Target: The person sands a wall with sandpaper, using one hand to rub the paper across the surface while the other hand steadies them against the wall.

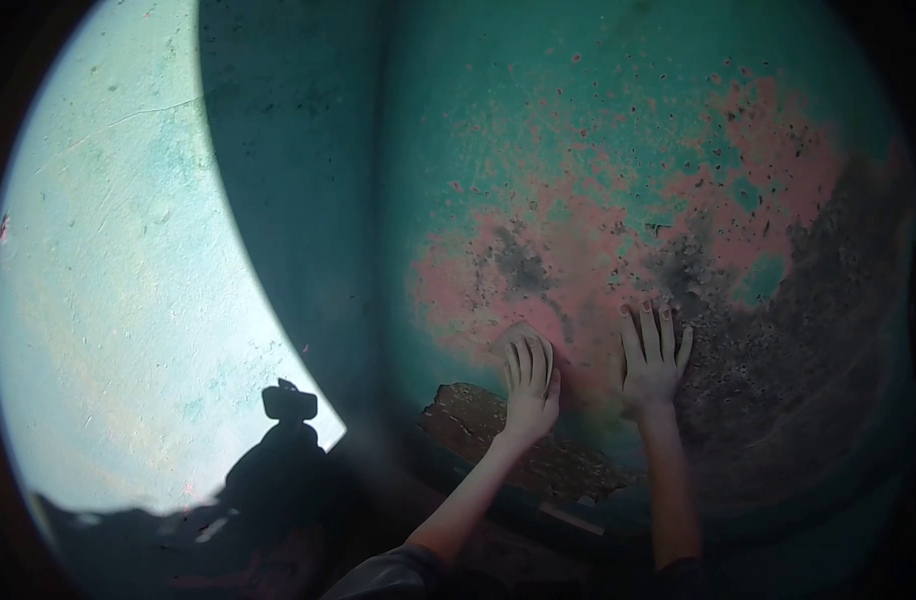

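Observation:
A green wall (568, 150) with worn pink patches and dark bare areas stands in front of me. My left hand (530, 385) presses a thin pinkish-grey sheet (519, 330), like a piece of sandpaper, against the pink patch. Its fingers are close together over the sheet, which shows past the fingertips. To the right, my right hand (653, 355) lies flat on the wall with fingers spread, beside the dark rough area (758, 370). Nothing shows in that hand.
A brown strip of bare, flaked surface (468, 420) runs low on the wall, below my left hand. At the left a bright sunlit wall (128, 250) meets the shaded one at a corner. A dark shadow (278, 460) of a head with a device falls across it.

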Tool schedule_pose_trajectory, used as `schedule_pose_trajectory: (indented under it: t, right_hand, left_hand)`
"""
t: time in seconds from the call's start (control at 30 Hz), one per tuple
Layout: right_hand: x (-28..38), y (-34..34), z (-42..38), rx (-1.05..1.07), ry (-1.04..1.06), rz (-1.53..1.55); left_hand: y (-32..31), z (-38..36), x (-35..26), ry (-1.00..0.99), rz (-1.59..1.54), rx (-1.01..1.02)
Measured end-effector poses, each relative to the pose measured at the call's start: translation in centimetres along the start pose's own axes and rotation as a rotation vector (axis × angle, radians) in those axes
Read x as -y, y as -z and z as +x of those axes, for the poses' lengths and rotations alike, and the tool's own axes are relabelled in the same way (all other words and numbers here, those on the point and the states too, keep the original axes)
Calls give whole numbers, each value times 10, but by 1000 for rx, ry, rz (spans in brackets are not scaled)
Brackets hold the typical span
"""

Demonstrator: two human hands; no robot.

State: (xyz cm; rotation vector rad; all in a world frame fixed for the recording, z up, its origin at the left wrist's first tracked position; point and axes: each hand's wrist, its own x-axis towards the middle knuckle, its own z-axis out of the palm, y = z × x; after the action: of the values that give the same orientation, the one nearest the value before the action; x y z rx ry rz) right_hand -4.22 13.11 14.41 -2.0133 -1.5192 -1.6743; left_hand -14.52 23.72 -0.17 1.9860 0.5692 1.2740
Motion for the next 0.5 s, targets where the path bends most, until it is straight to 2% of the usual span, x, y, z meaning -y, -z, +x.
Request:
schedule_pose_trajectory:
  t: [0.03,0.1,0.2,0.3,0.33,0.4,0.5]
  right_hand:
    - [0,-3,0,-32,6,-15]
    - [2,-5,0,-34,-1,-18]
    - [3,-4,0,-31,-12,-30]
    - [4,-1,0,-11,-17,-27]
    - [4,0,0,8,-23,-15]
    - [4,0,-1,6,-20,-15]
    - [1,0,-1,8,-13,-8]
  left_hand:
    - [15,26,13,-2,30,-77]
    - [60,78,15,111,-164,-255]
    - [61,96,15,124,-132,-314]
    - [-2,24,0,13,-45,-115]
    - [-6,13,-4,10,-50,-113]
    - [-8,1,-15,-34,-60,35]
    - [37,71,-11,-96,-15,-177]
